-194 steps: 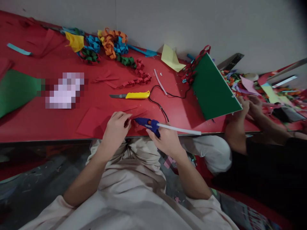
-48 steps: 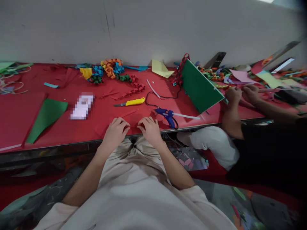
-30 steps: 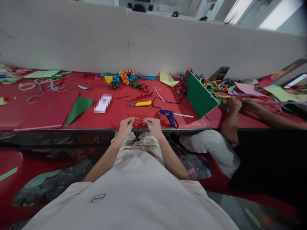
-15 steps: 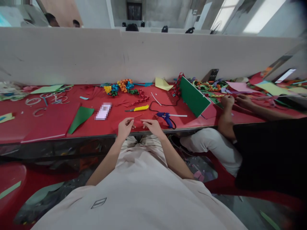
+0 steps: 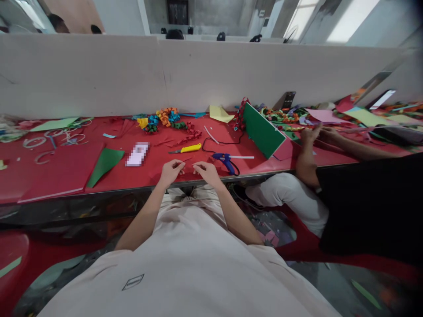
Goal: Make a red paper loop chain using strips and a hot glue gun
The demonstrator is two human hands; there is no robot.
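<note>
My left hand (image 5: 172,171) is at the table's front edge, its thumb and fingertips pinched together. A short gap away, my right hand (image 5: 206,171) faces it in a similar pinch. Whatever lies in the fingertips is too small and too close in colour to the red tabletop to name. Just beyond the hands lies a yellow utility knife (image 5: 187,149), its blade pointing left. To the right of my right hand rests a blue glue gun (image 5: 226,162) with a white glue stick in its back end. A phone with a blurred screen (image 5: 137,154) lies to the left.
Curled paper garlands (image 5: 167,119) lie along the partition (image 5: 115,75). A green board (image 5: 263,130) leans at the right. Beside it a co-worker's hands (image 5: 317,134) work over paper pieces. Green paper (image 5: 106,165) and a red sheet (image 5: 62,171) are at the left.
The view has shifted slightly, so the table things appear a little further left. My hands stay pinched and close together. The co-worker's hands have moved a little.
</note>
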